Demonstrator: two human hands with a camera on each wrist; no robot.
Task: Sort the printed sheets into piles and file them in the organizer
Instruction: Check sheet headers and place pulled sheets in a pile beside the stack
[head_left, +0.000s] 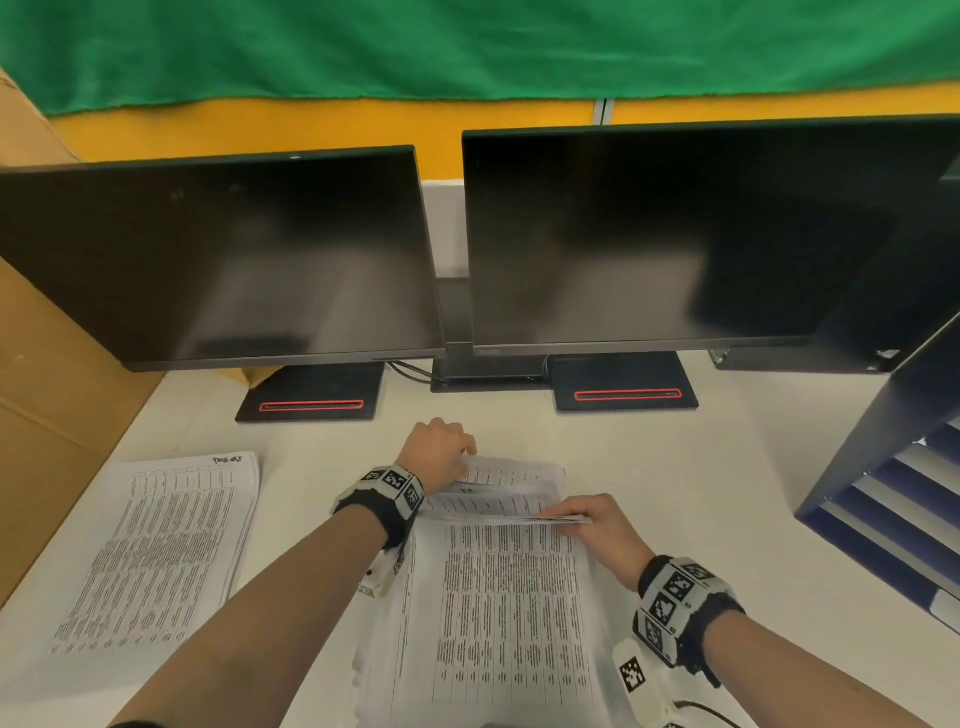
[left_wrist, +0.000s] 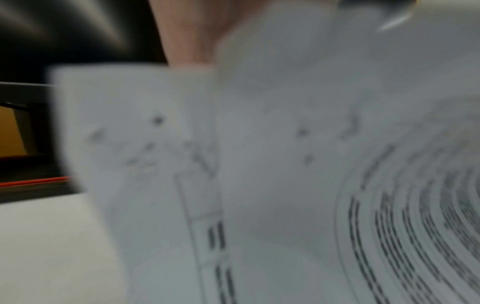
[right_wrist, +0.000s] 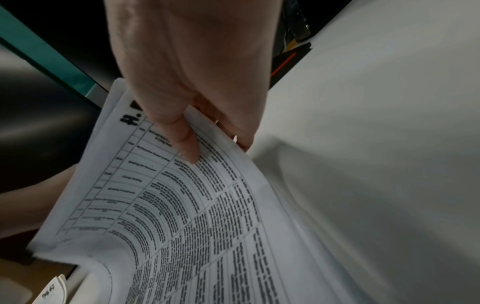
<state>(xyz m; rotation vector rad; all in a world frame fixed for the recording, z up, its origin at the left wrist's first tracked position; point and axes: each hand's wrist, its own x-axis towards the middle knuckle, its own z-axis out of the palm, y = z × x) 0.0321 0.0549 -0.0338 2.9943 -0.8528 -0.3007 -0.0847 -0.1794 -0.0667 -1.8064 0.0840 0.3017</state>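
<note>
Two piles of printed sheets lie on the white table (head_left: 727, 467) in my head view: a flat pile (head_left: 156, 545) well to the left of the stack (head_left: 498, 597) I am working, with a handwritten word at its far corner that I cannot read. The organizer (head_left: 883, 493), dark blue with slanted shelves, stands to the right of that stack, apart from it. Behind the stack are the left monitor (head_left: 218, 260) and the right monitor (head_left: 701, 234), both dark, on black bases with red slots.

From the head I see my left hand (head_left: 439, 452) curled at the far left corner of the stack, lifting several top sheets so they fan and bow upward. My right hand (head_left: 597, 519) sits at the far right edge. Only the right wrist view shows that grip plainly: my right hand (right_wrist: 192, 86) has its thumb (right_wrist: 188, 144) on the printed face and the fingers underneath, pinching a curved sheaf (right_wrist: 182, 205). It also shows bold black lettering at the sheet's head, partly hidden by the thumb, above a ruled table of dense text.

My left wrist view is badly blurred: pale raised sheets (left_wrist: 259, 164) fill it, with a strip of the left hand (left_wrist: 187, 37) above them. Its fingers are not visible there.
</note>
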